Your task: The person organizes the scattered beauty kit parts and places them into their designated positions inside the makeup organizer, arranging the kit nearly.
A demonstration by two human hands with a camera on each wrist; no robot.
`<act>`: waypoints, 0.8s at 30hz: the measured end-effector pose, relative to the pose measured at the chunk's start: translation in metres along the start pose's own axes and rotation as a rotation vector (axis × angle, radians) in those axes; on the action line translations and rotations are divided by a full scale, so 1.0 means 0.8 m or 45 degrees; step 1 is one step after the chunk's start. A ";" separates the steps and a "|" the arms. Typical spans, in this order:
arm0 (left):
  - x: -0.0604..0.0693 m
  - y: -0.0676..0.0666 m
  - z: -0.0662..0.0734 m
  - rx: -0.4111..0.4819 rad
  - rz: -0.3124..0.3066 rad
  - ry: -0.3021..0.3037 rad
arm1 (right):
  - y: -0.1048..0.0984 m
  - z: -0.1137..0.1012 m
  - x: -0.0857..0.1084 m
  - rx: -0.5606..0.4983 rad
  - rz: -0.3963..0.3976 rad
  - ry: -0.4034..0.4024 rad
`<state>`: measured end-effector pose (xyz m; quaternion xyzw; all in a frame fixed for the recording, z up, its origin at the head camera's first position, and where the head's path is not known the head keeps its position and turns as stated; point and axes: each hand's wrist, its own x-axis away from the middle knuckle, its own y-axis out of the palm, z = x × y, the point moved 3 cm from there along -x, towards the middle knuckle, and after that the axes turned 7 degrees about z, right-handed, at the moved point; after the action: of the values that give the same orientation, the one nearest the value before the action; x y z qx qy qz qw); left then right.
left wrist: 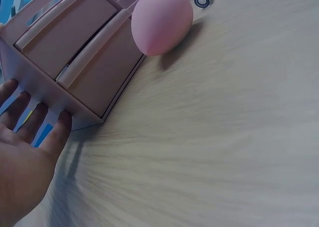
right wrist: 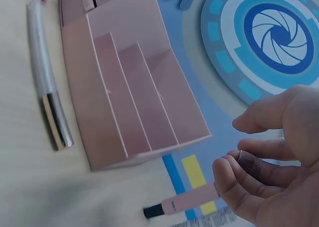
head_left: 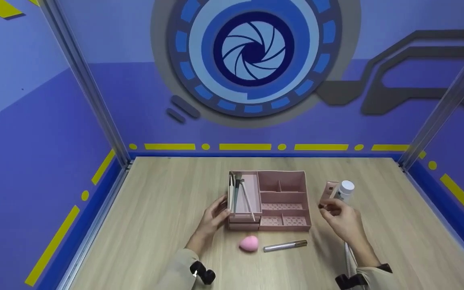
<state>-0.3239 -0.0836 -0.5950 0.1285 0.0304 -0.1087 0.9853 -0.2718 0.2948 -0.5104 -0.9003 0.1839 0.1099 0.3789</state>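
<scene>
A pink desk organizer (head_left: 284, 197) stands mid-table, its left tray holding several makeup brushes (head_left: 238, 195). My left hand (head_left: 212, 221) rests its fingertips against the organizer's left side, with the fingers nearly straight in the left wrist view. To the right, my right hand (head_left: 342, 221) hovers beside a slim pink tube with a black end (right wrist: 187, 202). Its fingers are loosely bent, with a gap between thumb and fingertips. They hide the tube's far end in the right wrist view. Behind that hand stands a bottle with a white cap (head_left: 347, 186), partly covered.
In front of the organizer lie a pink makeup sponge (head_left: 249, 243) and a silver pen-like tube with a brown-gold end (head_left: 285, 246). A small pink item with dark marks (head_left: 330, 188) is beside the bottle. Pale cord-like strips (head_left: 349, 259) run beside the right forearm. Blue panels (head_left: 256, 129) enclose the table.
</scene>
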 end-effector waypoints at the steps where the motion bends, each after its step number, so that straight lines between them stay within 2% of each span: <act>1: 0.000 0.000 0.000 0.002 0.000 0.000 | -0.002 0.002 0.001 0.010 -0.002 0.004; 13: 0.000 -0.001 0.002 -0.027 -0.048 0.056 | -0.022 0.031 0.011 0.075 -0.072 0.082; 24: 0.000 0.000 -0.001 -0.007 -0.011 0.013 | -0.037 0.051 0.021 0.118 -0.095 0.156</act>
<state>-0.3238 -0.0835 -0.5955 0.1260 0.0362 -0.1125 0.9850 -0.2471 0.3393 -0.5255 -0.8930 0.1779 0.0318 0.4121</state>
